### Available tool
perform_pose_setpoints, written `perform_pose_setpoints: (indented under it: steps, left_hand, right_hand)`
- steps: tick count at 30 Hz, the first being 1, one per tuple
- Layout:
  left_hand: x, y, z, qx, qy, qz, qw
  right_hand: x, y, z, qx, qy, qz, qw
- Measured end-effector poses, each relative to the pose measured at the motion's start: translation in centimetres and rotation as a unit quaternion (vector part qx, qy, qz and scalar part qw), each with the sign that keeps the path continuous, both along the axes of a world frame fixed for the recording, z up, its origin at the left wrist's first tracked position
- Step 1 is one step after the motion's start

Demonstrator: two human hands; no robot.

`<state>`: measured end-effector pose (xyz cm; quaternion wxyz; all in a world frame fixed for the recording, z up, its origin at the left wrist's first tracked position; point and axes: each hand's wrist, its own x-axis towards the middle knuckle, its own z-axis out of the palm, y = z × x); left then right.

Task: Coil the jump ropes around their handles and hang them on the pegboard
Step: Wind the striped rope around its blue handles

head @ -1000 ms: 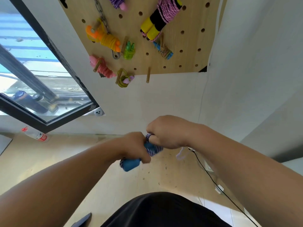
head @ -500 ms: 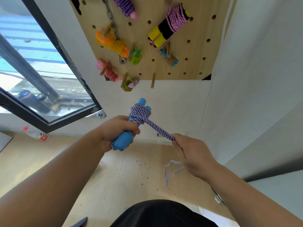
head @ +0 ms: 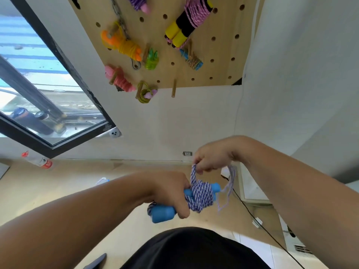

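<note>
My left hand (head: 171,193) grips the blue jump rope handles (head: 162,213), held level in front of my body. A purple-and-white rope (head: 200,197) is wound in a thick coil around the handles, just right of my fingers. My right hand (head: 211,158) pinches a strand of that rope just above the coil, and a loose loop hangs down beside it. The wooden pegboard (head: 223,55) is on the wall above, with several coiled ropes hanging on it. A bare wooden peg (head: 173,91) sticks out near the board's lower edge.
A black-framed window (head: 58,105) fills the left side. A bottle with a red cap (head: 37,161) lies on the wooden floor by the wall. A black cable (head: 258,220) runs across the floor at the right. White walls meet in a corner at the right.
The handles swung from upright to level and came lower. My right hand moved from below right of the coil to just above it, carrying the rope over.
</note>
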<state>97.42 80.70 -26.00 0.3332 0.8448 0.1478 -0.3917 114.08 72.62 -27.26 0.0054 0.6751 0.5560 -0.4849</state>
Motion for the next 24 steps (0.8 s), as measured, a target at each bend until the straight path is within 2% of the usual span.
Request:
perform_pose_setpoints:
  steps: [3,7,12,14,16,18,20,22,24]
  left_hand:
    - [0.4,1.2,-1.7,0.007,0.004,0.108,0.994]
    - [0.3,3.7,-2.3,0.005,-0.041,0.24,0.97]
    - [0.3,5.3,-1.9,-0.025,-0.099,0.356,0.929]
    - [0.4,5.7,-1.5,-0.064,-0.121,0.39,0.911]
    - [0.5,5.9,-0.9,-0.088,-0.144,0.406,0.898]
    - [0.7,5.6,0.0,-0.097,-0.162,0.412,0.891]
    - [0.8,5.2,0.8,-0.108,-0.172,0.414,0.887]
    - [0.6,4.7,1.7,-0.149,-0.178,0.407,0.883]
    - [0.4,4.0,2.7,-0.209,-0.176,0.387,0.88]
  right_hand:
    - [-1.5,2.3,2.7,0.07,-0.106,0.016,0.992]
    - [-4.5,2.0,3.3,0.202,-0.147,-0.046,0.967]
    - [-6.7,-0.7,1.0,0.337,-0.099,-0.122,0.928]
    - [-6.6,-1.7,-0.1,0.385,-0.057,-0.192,0.901]
    - [-6.1,-2.9,-0.8,0.405,0.038,-0.3,0.863]
    - [-5.6,-4.0,-1.2,0.392,0.133,-0.375,0.829]
    - [-5.2,-4.8,-1.1,0.38,0.184,-0.403,0.812]
    - [-5.0,-5.2,-1.0,0.363,0.236,-0.437,0.789]
    - [-5.0,-5.4,-0.9,0.324,0.318,-0.486,0.747]
